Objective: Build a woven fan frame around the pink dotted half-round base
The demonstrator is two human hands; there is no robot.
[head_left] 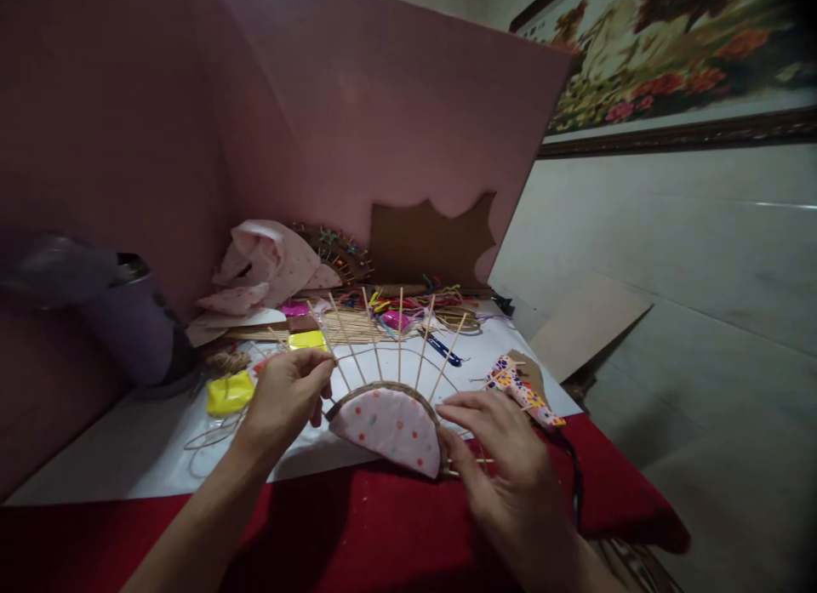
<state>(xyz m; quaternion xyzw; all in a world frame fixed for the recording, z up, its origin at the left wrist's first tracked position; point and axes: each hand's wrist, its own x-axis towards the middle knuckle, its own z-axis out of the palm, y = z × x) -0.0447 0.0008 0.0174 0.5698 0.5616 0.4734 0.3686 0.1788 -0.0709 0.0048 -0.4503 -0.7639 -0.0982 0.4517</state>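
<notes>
A half-disc (389,430) covered in white fabric with red and pale dots stands tilted in front of me, its curved rim edged with brown cord. Several thin wooden sticks (400,333) fan out from that rim. My left hand (297,389) is pinched at the left end of the fan, where a thin twine (414,352) runs from the fingertips across behind the sticks. The right edge of the half-disc sits between the thumb and fingers of my right hand (501,444). More sticks poke out under that hand, partly hidden.
Yellow packets (230,395) and a purple tumbler (137,321) stand left. Behind lie dotted cloth (268,261), coloured pipe cleaners, a blue cutter (440,348) and loose sticks. A flower-patterned piece (523,393) lies right, near the table's edge. Brown cardboard (427,244) leans on the pink board.
</notes>
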